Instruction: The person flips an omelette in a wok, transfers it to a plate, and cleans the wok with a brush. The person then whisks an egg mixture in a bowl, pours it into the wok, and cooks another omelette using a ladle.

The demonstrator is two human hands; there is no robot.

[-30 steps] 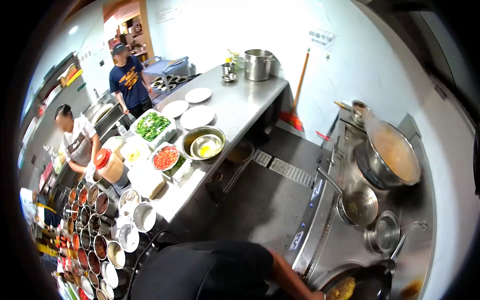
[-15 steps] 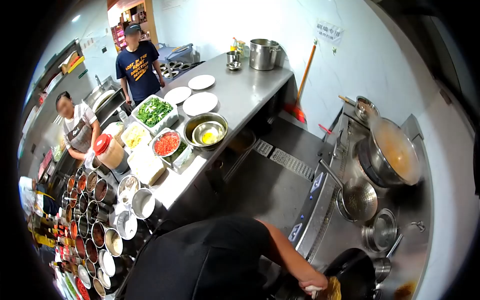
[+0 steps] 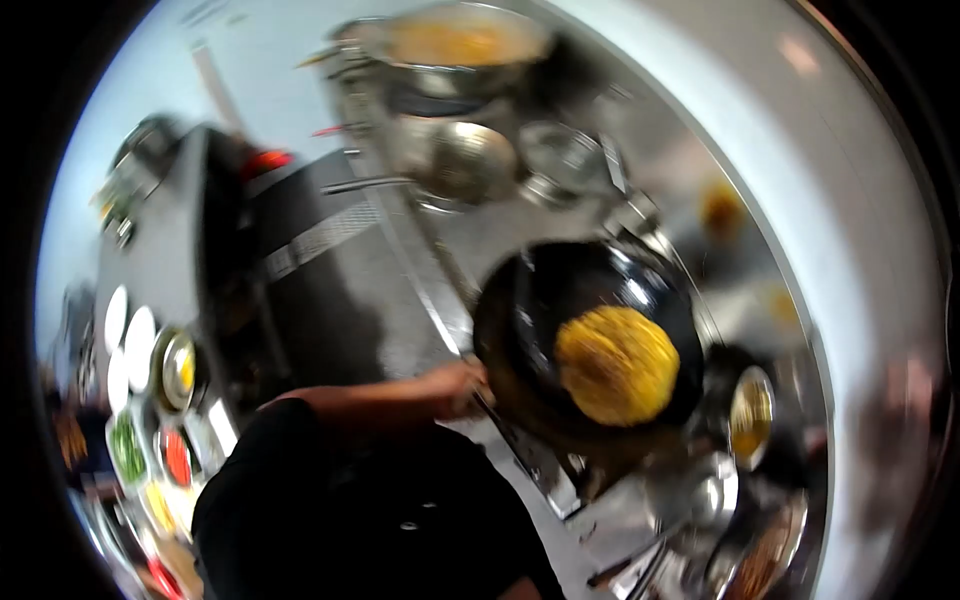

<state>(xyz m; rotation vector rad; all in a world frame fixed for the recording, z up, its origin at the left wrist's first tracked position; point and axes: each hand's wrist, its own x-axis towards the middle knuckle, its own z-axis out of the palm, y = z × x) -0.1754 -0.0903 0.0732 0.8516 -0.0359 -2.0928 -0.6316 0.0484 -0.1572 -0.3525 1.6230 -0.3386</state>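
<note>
My left hand (image 3: 462,388) is closed on the near left edge of a black wok (image 3: 520,300), with the arm stretched out from the black sleeve. A round, flat, yellow-brown piece of food (image 3: 617,365) lies inside the wok, towards its right side. Motion blur hides the exact grip of the fingers. A bit of skin shows at the bottom edge, but my right hand is out of the frame.
Beyond the wok are a perforated ladle (image 3: 470,160), metal bowls (image 3: 562,160) and a large steaming pot (image 3: 465,50). Near the lower right stand a small pot with yellow contents (image 3: 750,415) and other pans. Plates (image 3: 140,345) and food containers line the left counter (image 3: 155,265).
The view has swung towards the stove, bringing the whole wok into sight. The yellow food, earlier partly cut off at the bottom, now lies flat in the wok. The co-workers have shifted to the far left edge.
</note>
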